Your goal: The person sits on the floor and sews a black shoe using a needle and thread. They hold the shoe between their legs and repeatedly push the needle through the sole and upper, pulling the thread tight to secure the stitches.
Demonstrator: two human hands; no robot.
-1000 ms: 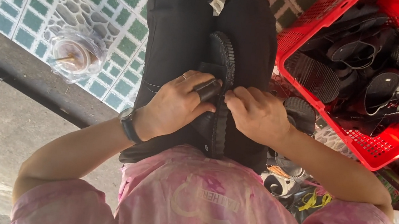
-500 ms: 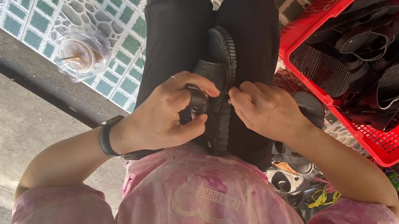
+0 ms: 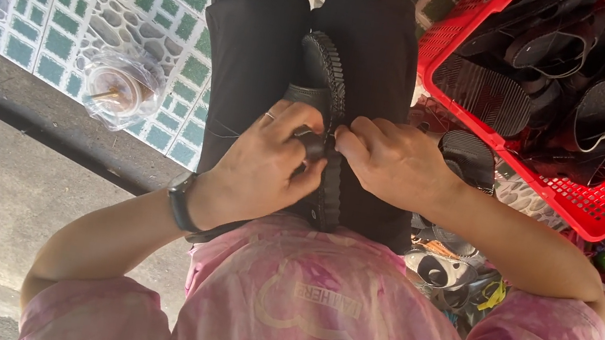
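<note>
Up close, left hand (image 3: pixel 262 168) fingers clamp a black sandal (image 3: pixel 327 117) strap; right hand (image 3: pixel 393 160) fingertips pinch the sole edge, touching the left's. Sandal stands on edge btwn both hands, on the lap. Beyond right hand: red basket (image 3: pixel 594 216) w/ black sandals. Beyond left: bagged iced drink cup (image 3: pixel 114 89) on tiles.

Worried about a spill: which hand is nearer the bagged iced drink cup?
Left. The left hand, on the black rubber sandal, is apart from the cup; the right hand is farther.

Both hands, left (image 3: pixel 262 168) and right (image 3: pixel 389 159), pinch a black sandal (image 3: pixel 330 85) on the lap, beside a red crate (image 3: pixel 603 214) of sandals
</note>
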